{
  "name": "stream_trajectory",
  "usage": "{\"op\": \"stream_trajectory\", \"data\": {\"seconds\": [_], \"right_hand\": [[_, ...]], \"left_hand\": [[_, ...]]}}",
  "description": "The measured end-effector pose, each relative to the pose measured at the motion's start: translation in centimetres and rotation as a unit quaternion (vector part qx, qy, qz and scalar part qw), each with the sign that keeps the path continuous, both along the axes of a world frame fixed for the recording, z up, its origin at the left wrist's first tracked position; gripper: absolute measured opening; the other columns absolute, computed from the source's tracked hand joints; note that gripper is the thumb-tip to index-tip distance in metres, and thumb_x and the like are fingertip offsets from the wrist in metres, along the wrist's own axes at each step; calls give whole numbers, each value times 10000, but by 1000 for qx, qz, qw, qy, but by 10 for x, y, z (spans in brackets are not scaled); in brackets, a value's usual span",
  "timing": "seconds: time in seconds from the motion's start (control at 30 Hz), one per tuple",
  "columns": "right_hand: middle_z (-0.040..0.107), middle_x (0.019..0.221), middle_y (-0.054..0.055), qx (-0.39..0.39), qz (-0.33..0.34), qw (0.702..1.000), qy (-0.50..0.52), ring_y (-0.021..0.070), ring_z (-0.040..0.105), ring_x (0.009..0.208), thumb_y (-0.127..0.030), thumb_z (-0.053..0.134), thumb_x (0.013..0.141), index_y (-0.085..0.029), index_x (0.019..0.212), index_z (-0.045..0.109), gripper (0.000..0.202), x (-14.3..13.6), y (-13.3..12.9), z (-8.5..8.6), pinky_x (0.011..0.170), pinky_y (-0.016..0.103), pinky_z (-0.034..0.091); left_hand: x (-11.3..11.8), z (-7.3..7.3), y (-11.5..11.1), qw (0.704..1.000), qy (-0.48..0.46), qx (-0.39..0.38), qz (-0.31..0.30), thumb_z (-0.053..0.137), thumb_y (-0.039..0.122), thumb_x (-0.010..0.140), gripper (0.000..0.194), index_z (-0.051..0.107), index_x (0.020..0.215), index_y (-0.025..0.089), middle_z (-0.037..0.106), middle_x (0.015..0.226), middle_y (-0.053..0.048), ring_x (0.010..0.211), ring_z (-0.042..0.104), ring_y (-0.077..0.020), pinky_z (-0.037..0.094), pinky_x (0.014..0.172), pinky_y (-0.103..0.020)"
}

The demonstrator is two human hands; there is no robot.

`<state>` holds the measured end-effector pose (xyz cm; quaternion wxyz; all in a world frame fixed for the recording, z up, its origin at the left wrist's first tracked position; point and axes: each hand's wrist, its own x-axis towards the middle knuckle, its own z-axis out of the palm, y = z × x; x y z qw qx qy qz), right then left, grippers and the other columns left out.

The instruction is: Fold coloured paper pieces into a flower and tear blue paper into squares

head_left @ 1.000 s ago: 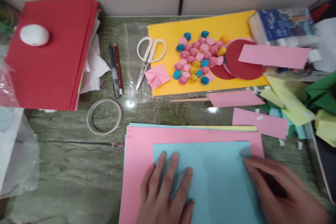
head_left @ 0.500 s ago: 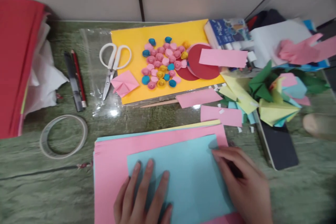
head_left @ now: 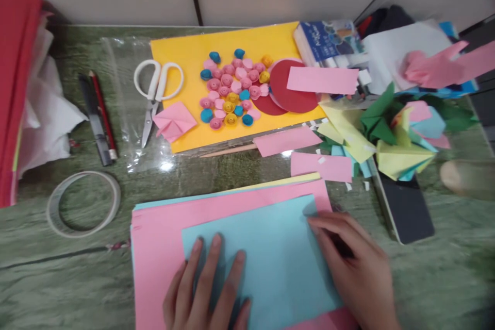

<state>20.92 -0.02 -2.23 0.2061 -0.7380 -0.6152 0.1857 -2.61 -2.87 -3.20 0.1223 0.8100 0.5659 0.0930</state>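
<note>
A light blue sheet point(head_left: 282, 247) lies on a stack of pink, blue and yellow paper point(head_left: 158, 247) at the bottom centre. My left hand point(head_left: 211, 289) rests on the sheet's left part, palm down with its fingers spread. At the sheet's upper right edge, the thumb and index finger of my right hand point(head_left: 350, 263) are pinched together on the blue paper. The other fingers of that hand are curled and partly hidden.
Beyond the stack, rolled paper flowers point(head_left: 232, 87) and white scissors point(head_left: 154, 93) lie on yellow paper point(head_left: 232, 37). A tape roll point(head_left: 54, 216), pen point(head_left: 95, 124) and pencil point(head_left: 103, 118) are left. Folded paper flowers point(head_left: 406, 154) and a phone point(head_left: 406, 211) are right.
The whole view has shifted slightly, so things appear a little further left. Both hands keep the same places on the blue sheet.
</note>
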Motion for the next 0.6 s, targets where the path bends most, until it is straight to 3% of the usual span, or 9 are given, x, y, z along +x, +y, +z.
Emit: {"op": "stream_trajectory", "data": {"seconds": [0.4,0.6], "right_hand": [[640,919,0,-16,-23,999,-32,175,610,815,-398,511,807,-277,862,643,188,5,-10,-6,717,281,436],[634,882,0,-1,-17,1000,9,190,608,785,-333,577,762,-290,849,640,115,12,-14,-17,761,321,443]], "left_hand": [[2,7,1,999,-12,-30,1,557,412,789,414,545,1189,308,445,1335,-84,1252,344,-317,269,977,-432],[1,10,2,999,2,-32,-13,554,418,789,454,510,1226,306,436,1339,-91,1265,320,-316,266,973,-431]]}}
